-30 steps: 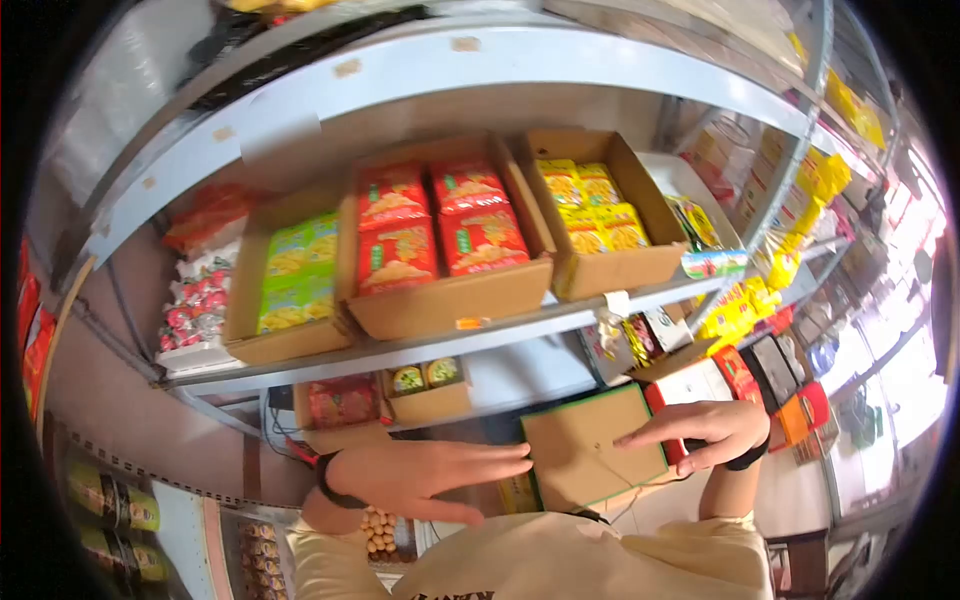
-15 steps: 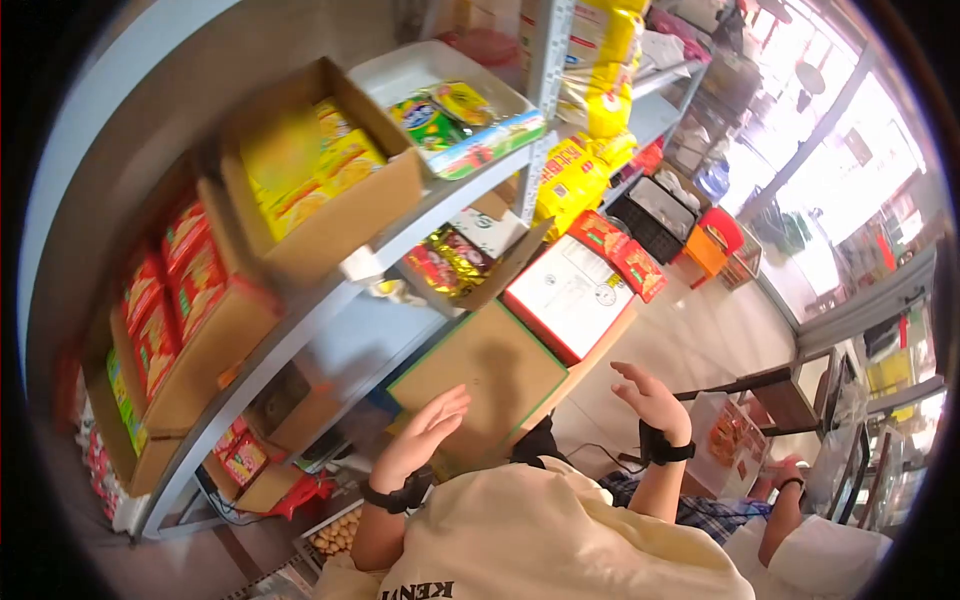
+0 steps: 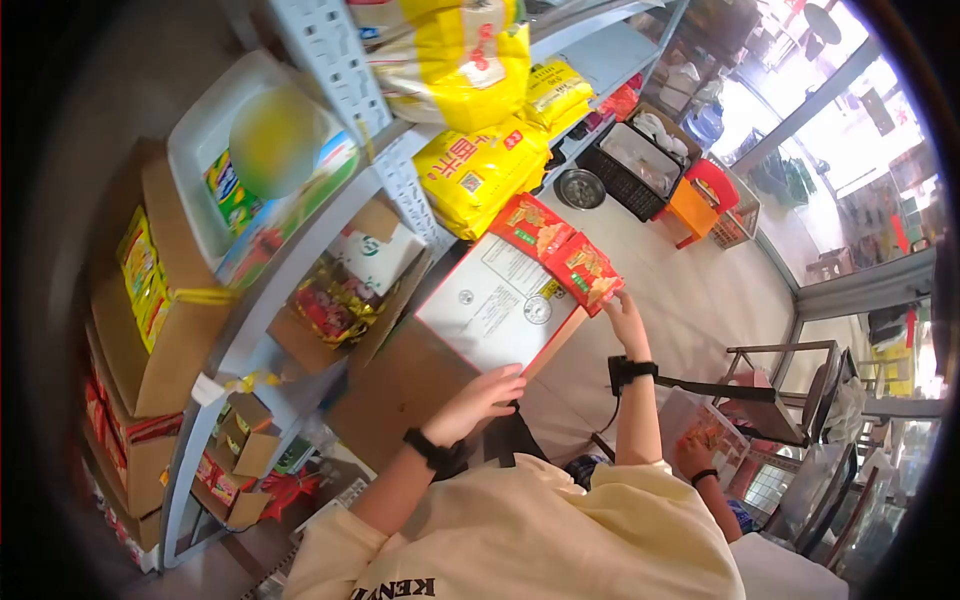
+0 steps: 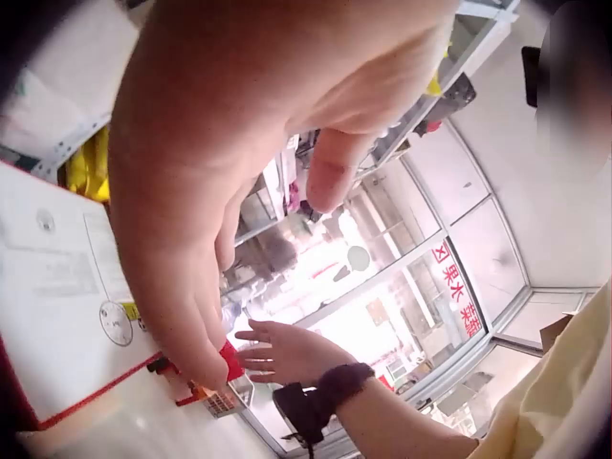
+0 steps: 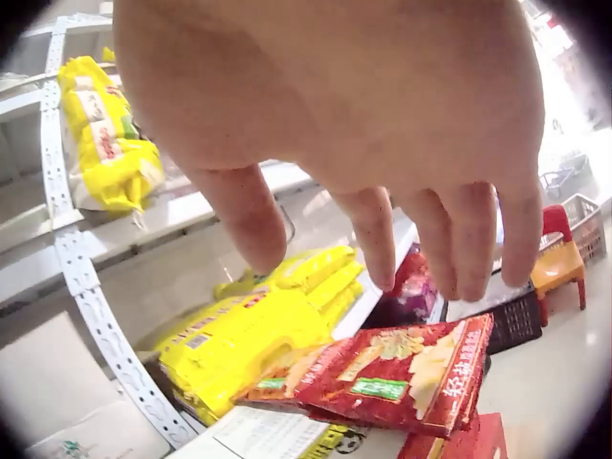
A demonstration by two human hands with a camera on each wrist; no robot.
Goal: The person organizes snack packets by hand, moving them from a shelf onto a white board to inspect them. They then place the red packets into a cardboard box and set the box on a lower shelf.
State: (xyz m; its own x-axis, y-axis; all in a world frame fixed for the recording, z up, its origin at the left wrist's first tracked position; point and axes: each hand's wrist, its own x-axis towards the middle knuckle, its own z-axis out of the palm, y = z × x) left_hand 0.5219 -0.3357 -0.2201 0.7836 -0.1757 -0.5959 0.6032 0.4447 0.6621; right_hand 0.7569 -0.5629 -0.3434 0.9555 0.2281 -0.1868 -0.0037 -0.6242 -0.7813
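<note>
Two red snack packets lie on the far right edge of a white-topped box with red edges (image 3: pixel 490 300): the nearer packet (image 3: pixel 588 272) and the farther packet (image 3: pixel 532 226). At the nearer packet's right corner is my right hand (image 3: pixel 625 325); the right wrist view has its relaxed fingers (image 5: pixel 368 229) spread above the red packet (image 5: pixel 411 373), with nothing between them. My left hand (image 3: pixel 475 405) is by the box's near edge, above a plain brown carton (image 3: pixel 395 400). In the left wrist view its fingers and thumb are apart and hold nothing.
Yellow bags (image 3: pixel 480 175) are stacked behind the box. A metal shelf (image 3: pixel 270 310) with opened cartons runs along the left. On the floor are a metal bowl (image 3: pixel 580 188), a black crate (image 3: pixel 635 165) and an orange chair (image 3: pixel 690 208). Another person's arm (image 3: pixel 705 480) shows at lower right.
The view has swung right, from the shelf of snack cartons to the white-topped box. Both hands have moved forward: the right to the red packets, the left to the box's near edge.
</note>
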